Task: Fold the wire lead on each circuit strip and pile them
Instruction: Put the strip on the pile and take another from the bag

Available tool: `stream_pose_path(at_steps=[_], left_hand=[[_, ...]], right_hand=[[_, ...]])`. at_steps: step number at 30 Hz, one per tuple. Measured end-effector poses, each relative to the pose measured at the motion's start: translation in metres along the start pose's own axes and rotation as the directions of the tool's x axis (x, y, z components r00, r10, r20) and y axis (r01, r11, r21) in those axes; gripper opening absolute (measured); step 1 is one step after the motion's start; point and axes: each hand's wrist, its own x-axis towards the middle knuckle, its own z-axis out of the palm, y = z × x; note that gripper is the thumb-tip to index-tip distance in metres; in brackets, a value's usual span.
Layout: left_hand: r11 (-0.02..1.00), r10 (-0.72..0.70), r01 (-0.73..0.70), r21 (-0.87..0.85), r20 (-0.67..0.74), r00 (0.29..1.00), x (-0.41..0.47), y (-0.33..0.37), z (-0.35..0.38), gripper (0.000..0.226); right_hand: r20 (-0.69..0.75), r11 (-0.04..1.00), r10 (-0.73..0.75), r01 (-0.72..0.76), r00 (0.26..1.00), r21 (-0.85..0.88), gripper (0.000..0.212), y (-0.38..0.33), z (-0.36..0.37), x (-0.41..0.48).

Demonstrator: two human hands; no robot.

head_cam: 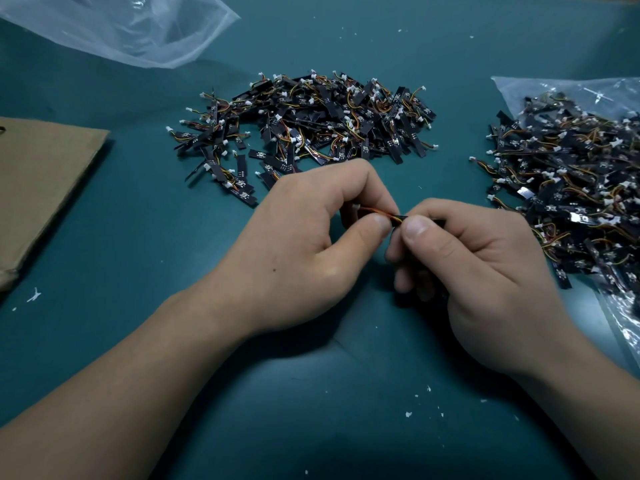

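Both hands are in close together, just on the near side of the central pile of circuit strips. Left hand: thumb and forefinger pinching the orange-and-yellow wire lead, its little white connector peeking out by the curled forefinger. Right hand: thumb and forefinger pinching the black circuit strip, the other fingers curled underneath, and a dark end of the strip showing past the thumb on the side away from the left hand. Thumbs almost touching, the lead running across the small gap between them, all of it held above the teal table. Is the lead bent over? Cannot tell, the fingers cover that part.

Right of the pile, well apart from it, a second heap of strips lies on a clear plastic bag at the frame's edge. Left of the pile, a flat brown cardboard sheet. Beyond the pile and to its left, a crumpled clear bag. White flecks dot the table well on the near side of the pile.
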Motion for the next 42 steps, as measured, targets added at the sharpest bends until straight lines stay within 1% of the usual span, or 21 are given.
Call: stream_pose_path(at_steps=[3,11,18,26,30,32,35,39,40,41,42], left_hand=[[1.0,0.01,-0.01,-0.02,0.001,1.0,-0.0006,-0.0002,-0.001,0.006],[0.999,0.019,-0.019,-0.032,0.001,1.0,-0.0007,-0.0006,-0.0013,0.006],[0.998,0.06,-0.06,0.0,-0.017,0.998,0.0002,-0.0003,-0.0012,0.007],[0.999,0.032,-0.033,-0.019,-0.027,0.999,-0.0003,0.0001,-0.0015,0.007],[1.0,-0.003,0.003,-0.026,0.0,1.0,-0.0002,0.0008,-0.0017,0.009],[1.0,-0.001,0.001,-0.019,0.001,1.0,-0.0006,0.0011,-0.0015,0.009],[1.0,0.002,-0.002,-0.018,-0.009,1.0,-0.0013,0.0005,-0.0022,0.009],[1.0,0.014,-0.014,-0.019,0.006,1.0,-0.0006,0.0019,-0.0026,0.01],[1.0,0.026,-0.027,-0.014,-0.018,0.999,-0.0005,0.0028,-0.0026,0.009],[1.0,0.027,-0.027,0.005,-0.079,0.996,-0.0003,0.0028,-0.0023,0.012],[0.999,0.001,0.006,0.039,-0.182,0.983,0.0,0.0014,-0.0021,0.018]], right_hand=[[0.005,1.0,-0.018,0.018,1.0,0.009,0.031,-0.0012,-0.0006,0.0001],[0.006,1.0,-0.005,0.005,1.0,-0.006,0.032,-0.0013,-0.0004,0.0001],[0.001,0.999,0.0,0.0,1.0,0.036,0.033,-0.001,-0.0013,0.0009],[0.017,0.999,-0.023,0.023,1.0,-0.022,0.03,-0.0004,-0.0008,0.0004],[0.036,0.996,-0.038,0.041,0.999,-0.085,0.029,-0.0003,-0.0011,0.0],[0.036,0.995,-0.045,0.048,0.998,-0.088,0.031,-0.0019,-0.001,-0.0003],[0.043,0.997,-0.053,0.055,0.998,-0.048,0.04,-0.0034,-0.0021,-0.0006],[0.096,0.99,-0.069,0.08,0.993,-0.116,0.044,-0.0007,-0.0045,-0.0007],[0.091,0.987,-0.079,0.091,0.993,-0.136,0.044,0.0001,-0.0042,-0.0011],[0.054,0.985,-0.097,0.104,0.994,-0.139,0.044,0.0006,-0.0038,-0.0017],[-0.018,0.986,-0.122,0.119,0.992,-0.12,0.042,0.0014,-0.0032,-0.0019]])
